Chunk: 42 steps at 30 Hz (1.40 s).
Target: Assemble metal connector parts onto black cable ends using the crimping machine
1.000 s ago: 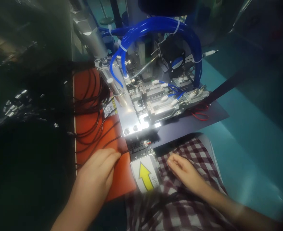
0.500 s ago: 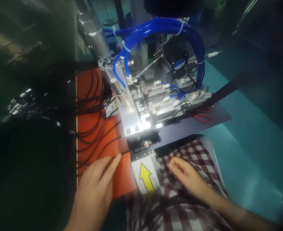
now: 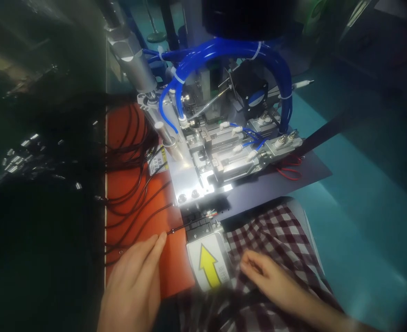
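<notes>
My left hand (image 3: 136,272) is closed, with its fingertips pinched on a thin black cable (image 3: 180,227) above the orange surface. The cable's stripped end shows small coloured wires (image 3: 212,214) and lies at the machine's dark slot, just beyond the white cover (image 3: 203,276) with a yellow arrow. To the right of that cover, over my checked apron, my right hand (image 3: 267,276) is curled, thumb against fingers. Nothing sticks out of it.
The metal machine (image 3: 186,177) with blue air tubes (image 3: 224,48) stands ahead. Several black cables (image 3: 134,184) lie across the orange surface (image 3: 176,267) at left. Shiny cable ends (image 3: 16,159) lie further left. A grey plate (image 3: 269,189) juts out at right.
The view has shifted slightly. My left hand has slid back a little along the cable, so more of it shows past my fingertips. My right hand has dropped closer to me.
</notes>
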Motion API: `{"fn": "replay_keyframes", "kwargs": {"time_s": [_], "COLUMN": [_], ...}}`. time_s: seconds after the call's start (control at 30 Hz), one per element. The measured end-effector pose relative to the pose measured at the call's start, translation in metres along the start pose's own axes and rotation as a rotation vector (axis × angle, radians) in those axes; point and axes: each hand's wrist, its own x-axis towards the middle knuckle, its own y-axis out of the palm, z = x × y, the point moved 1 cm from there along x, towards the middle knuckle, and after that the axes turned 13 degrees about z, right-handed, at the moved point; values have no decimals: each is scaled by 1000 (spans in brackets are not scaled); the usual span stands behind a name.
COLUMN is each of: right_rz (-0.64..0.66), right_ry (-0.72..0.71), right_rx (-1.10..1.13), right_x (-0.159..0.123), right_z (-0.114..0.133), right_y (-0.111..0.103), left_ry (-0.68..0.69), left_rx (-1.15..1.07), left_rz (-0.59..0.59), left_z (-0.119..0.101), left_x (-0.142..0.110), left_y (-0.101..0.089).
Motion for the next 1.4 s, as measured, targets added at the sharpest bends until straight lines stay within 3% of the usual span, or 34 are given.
{"fn": "replay_keyframes", "kwargs": {"time_s": [0.13,0.27,0.37,0.47,0.63,0.83,0.93,1.13,1.4], "right_rz": [-24,-152,-80,-69,-107,-211,-192,-232,-212], "right_ry": [-104,-269,-324,-318,-336,-418,-411,-349,-291], "right_rx": [97,239,274,330,414,324,317,301,239], "right_x": [-2,6,18,29,35,35,33,17,-10], "right_z": [24,77,110,122,117,112,104,74,34], "right_y": [-6,-27,-37,-38,-32,-25,-25,-30,-20], "left_ry": [-10,-11,-18,-20,-31,-21,-37,-45,-182], "left_rx": [6,-14,-24,-25,-33,-24,-4,81,82], "left_rz": [3,22,27,33,32,25,29,19,101], "left_z": [1,0,1,2,3,3,1,-3,-2], "left_x": [-1,-1,-1,-1,0,0,-2,-3,27], "left_y": [2,0,-1,0,2,1,1,1,-4]}}
